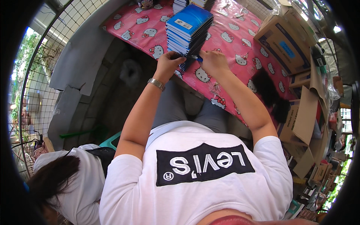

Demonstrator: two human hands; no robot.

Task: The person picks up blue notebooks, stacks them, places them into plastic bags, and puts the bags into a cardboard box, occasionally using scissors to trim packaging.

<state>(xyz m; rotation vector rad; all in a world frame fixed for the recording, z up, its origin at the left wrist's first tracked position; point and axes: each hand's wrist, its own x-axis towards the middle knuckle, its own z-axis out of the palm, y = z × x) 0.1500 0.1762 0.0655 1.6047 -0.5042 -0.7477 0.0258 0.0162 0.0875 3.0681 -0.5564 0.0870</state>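
A tall stack of blue spiral-bound notebooks (187,22) stands on the table, with dark spiral bindings along its right side. At the stack's near bottom corner my left hand (168,64) is closed in a pinch, and what lies between its fingertips is too small to make out. Just to the right, my right hand (213,62) is closed around a small blue-handled tool (199,59). Its dark tip points left toward my left fingertips. Which kind of tool it is stays mostly hidden by my fingers.
A pink, cartoon-patterned cloth (227,36) covers the table. More notebooks (180,5) stand behind the stack. Cardboard boxes (281,43) and a dark bundle (264,83) lie to the right. Another person in a white top (80,180) is close at my lower left.
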